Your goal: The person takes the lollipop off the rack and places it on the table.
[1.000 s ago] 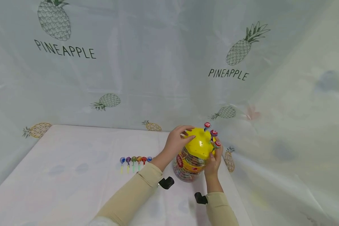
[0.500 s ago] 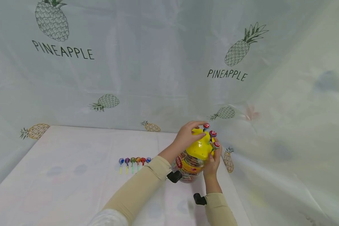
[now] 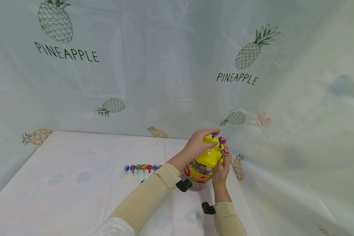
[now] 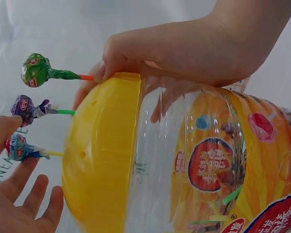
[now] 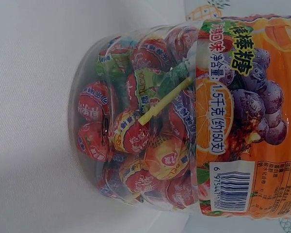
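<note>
A clear lollipop jar (image 5: pixel 136 126) with a yellow domed lid (image 3: pixel 207 158) stands on the right of the table. Three wrapped lollipops stick out of the lid: a green one (image 4: pixel 36 70), a purple one (image 4: pixel 25 109) and a blue one (image 4: pixel 18 147). My left hand (image 3: pixel 198 143) reaches over the lid, thumb and forefinger spread on either side of the blue lollipop. The thumb tip lies against the purple one in the left wrist view. My right hand (image 3: pixel 221 173) grips the jar's right side near the lid, thumb by the green lollipop's orange stick.
Several wrapped lollipops (image 3: pixel 138 167) lie in a row on the white table (image 3: pixel 76 157), left of the jar. My left sleeve (image 3: pixel 147 193) hides part of that area. A pineapple-print sheet (image 3: pixel 165 65) hangs behind the table and along its right side.
My left hand has moved right across the lid, from its left edge to the blue lollipop, now partly covering its head. My right hand has stayed on the jar.
</note>
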### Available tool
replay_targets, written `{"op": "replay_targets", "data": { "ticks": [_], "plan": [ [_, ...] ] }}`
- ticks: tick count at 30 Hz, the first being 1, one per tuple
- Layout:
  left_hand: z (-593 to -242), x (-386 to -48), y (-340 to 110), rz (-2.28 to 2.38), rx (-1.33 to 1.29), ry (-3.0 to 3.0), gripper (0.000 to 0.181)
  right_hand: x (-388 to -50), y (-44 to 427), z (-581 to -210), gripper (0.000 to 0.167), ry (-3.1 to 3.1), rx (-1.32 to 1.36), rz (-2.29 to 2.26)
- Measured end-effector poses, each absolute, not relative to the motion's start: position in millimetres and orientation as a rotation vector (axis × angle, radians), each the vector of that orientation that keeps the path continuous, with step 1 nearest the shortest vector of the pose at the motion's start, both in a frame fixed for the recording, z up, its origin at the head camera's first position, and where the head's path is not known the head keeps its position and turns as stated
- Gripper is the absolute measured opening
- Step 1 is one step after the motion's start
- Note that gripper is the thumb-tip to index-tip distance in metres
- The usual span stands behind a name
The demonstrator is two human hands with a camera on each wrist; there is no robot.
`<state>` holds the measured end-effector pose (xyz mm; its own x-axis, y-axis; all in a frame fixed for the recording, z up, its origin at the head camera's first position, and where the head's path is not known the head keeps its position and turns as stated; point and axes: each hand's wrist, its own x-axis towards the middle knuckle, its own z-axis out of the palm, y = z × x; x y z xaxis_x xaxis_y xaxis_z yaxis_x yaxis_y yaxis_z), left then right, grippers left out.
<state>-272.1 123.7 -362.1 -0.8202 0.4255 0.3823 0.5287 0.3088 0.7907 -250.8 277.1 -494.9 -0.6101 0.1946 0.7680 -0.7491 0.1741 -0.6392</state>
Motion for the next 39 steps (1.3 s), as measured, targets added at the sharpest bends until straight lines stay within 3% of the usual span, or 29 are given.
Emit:
{"op": "replay_targets", "data": {
  "ticks": [16, 24, 39],
  "plan": [
    [-361.2, -266.4, 105.8, -1.758, -0.829, -2.238, 0.049, -240.3, 270.2, -482.7, 0.059, -1.720, 0.479, 1.594],
    [-385.0, -246.5, 74.8, -2.022, -0.718, -2.164, 0.047, -247.5, 275.9, -492.1, 0.058, -1.729, 0.459, 1.549],
    [-431.3, -224.1, 29.2, -2.183, -0.536, -2.137, 0.042, -231.7, 263.1, -466.7, 0.056, -1.645, 0.635, 1.582]
  ]
}}
